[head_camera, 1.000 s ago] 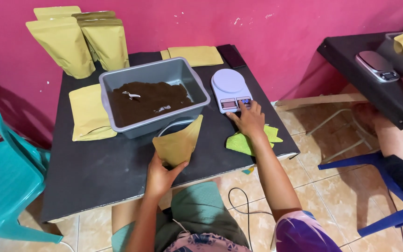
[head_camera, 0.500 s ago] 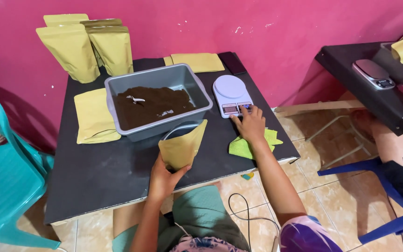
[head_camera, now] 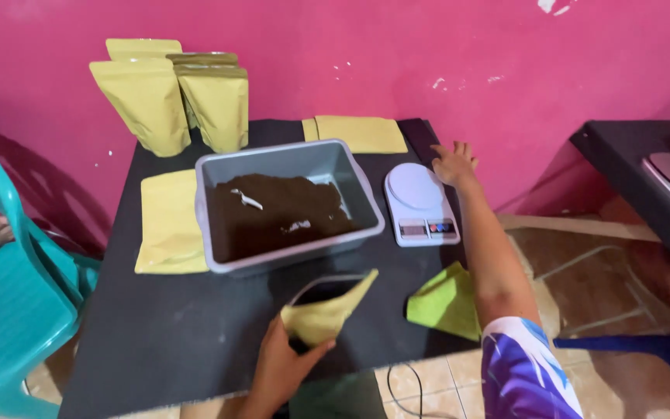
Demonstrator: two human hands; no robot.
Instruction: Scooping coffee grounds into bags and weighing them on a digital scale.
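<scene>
My left hand [head_camera: 281,366] grips an open yellow pouch [head_camera: 326,310] at the table's near edge, its mouth gaping upward. My right hand [head_camera: 454,164] reaches across the table with fingers spread, just past the back right corner of the white kitchen scale [head_camera: 419,201]; it holds nothing. A grey tub [head_camera: 362,198] filled with dark brown powder sits in the middle of the black table [head_camera: 164,334], with a pale scoop handle [head_camera: 246,199] lying in the powder.
Filled yellow pouches [head_camera: 172,97] stand at the back left. Flat empty pouches lie left of the tub [head_camera: 168,221] and behind it [head_camera: 358,133]. A green cloth [head_camera: 445,302] lies at the near right. A teal chair [head_camera: 9,302] stands left; another black table [head_camera: 645,178] stands right.
My right hand left the front of the scale and stretched out to the far side, behind the scale. The view tilted down and closer; the left hand still holds the pouch.
</scene>
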